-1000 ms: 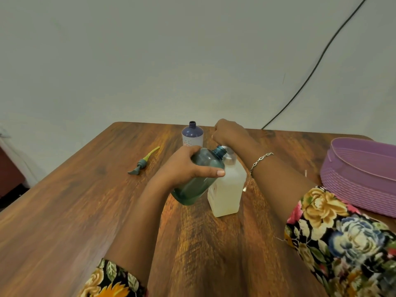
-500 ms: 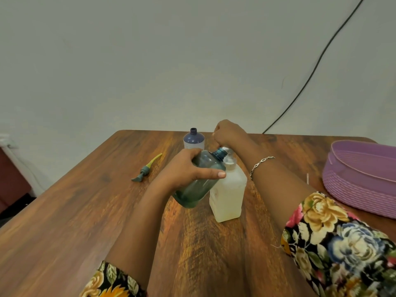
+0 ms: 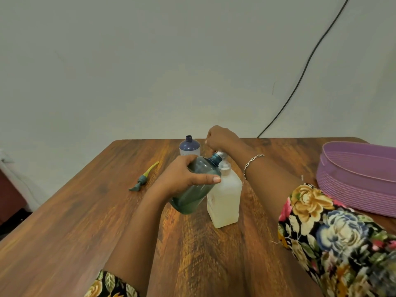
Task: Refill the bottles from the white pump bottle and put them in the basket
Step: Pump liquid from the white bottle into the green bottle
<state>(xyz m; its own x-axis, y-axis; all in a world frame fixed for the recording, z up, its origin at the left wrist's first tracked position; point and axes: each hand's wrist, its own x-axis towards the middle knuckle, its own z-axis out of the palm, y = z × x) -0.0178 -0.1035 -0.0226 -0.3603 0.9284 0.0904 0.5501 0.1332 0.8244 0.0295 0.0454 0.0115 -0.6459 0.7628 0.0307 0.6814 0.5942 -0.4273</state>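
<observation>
My left hand (image 3: 188, 176) grips the teal bottle (image 3: 196, 194) round its shoulder, fingers curled over the far side and thumb along the near side. The bottle is lifted off the table (image 3: 64, 232) and tilted, with its open neck up against the spout of the pump bottle (image 3: 225, 200). The pump bottle stands upright on the table, just right of the teal one and touching it. My right hand (image 3: 220, 138) sits on top of the pump with its fingers curled down over it. I cannot see the fingertips.

Behind my left hand stands a blue bottle (image 3: 189, 145), uncapped and upright, partly hidden by my knuckles. A loose pump (image 3: 143, 179) with a yellow tube lies on the table well to the left. The purple basket (image 3: 360, 179) sits at the right edge, well apart from the bottles, with my right forearm and its bracelet (image 3: 252, 161) between them. A black cable (image 3: 300, 78) runs down the wall to the table's far edge.

Since a second ago my view has tipped upward, so the table and everything on it sit lower and more wall shows. Both grips and the bottles' positions are unchanged.
</observation>
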